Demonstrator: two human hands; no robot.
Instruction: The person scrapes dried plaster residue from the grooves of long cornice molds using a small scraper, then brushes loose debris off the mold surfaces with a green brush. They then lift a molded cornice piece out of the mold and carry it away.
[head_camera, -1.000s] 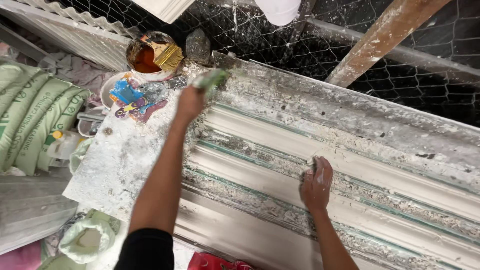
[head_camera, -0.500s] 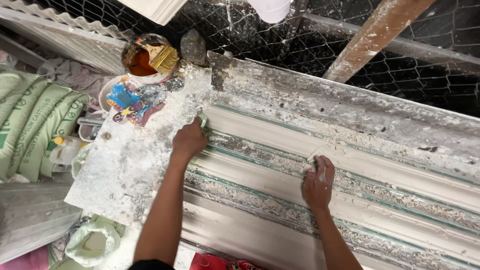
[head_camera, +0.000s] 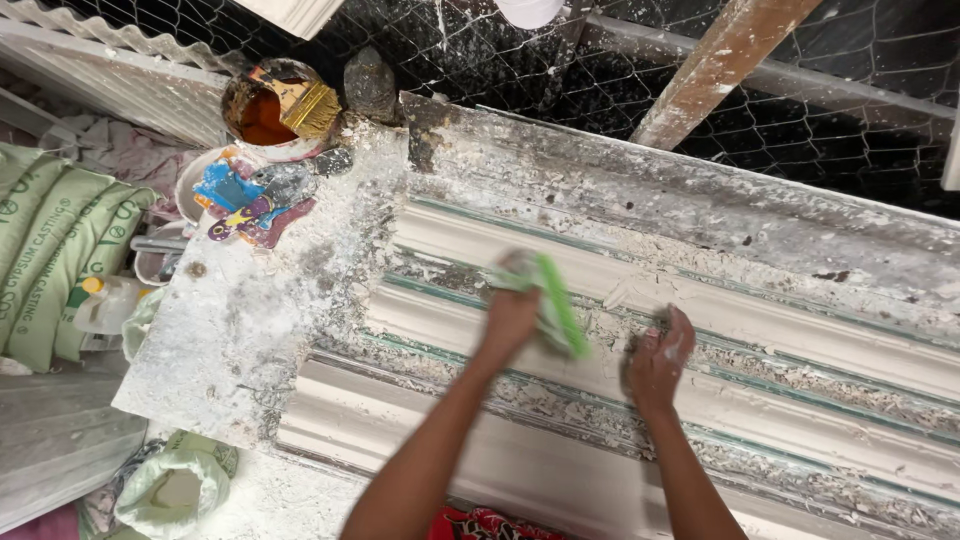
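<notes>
The left hand (head_camera: 512, 318) is closed around a green tool (head_camera: 556, 306), blurred with motion, so whether it is a brush or a scraper cannot be told. It holds the tool low against the ridged white moulding (head_camera: 760, 330), which suits sweeping along the grooves. The right hand (head_camera: 658, 358) lies just beside it, fingers bent and dusted white, pressing on the same moulding, seemingly to steady it; whether it holds anything small cannot be told.

The moulding lies lengthwise across the bench (head_camera: 250, 330), its channels facing up and crumbs of white plaster gathered in them. One long piece is in view, with several parallel ridges and thin green lines between.

At the far left corner of the bench stands one round tin (head_camera: 262, 118) of orange-brown liquid with one wide paintbrush (head_camera: 302, 106) resting across its rim, within reach yet clear of the work. Beside it lies one crumpled colourful wrapper (head_camera: 240, 198). Green sacks (head_camera: 50, 250) are stacked at the left, at least three. Wire mesh (head_camera: 600, 70) and one slanted wooden beam (head_camera: 720, 60) lie beyond.
</notes>
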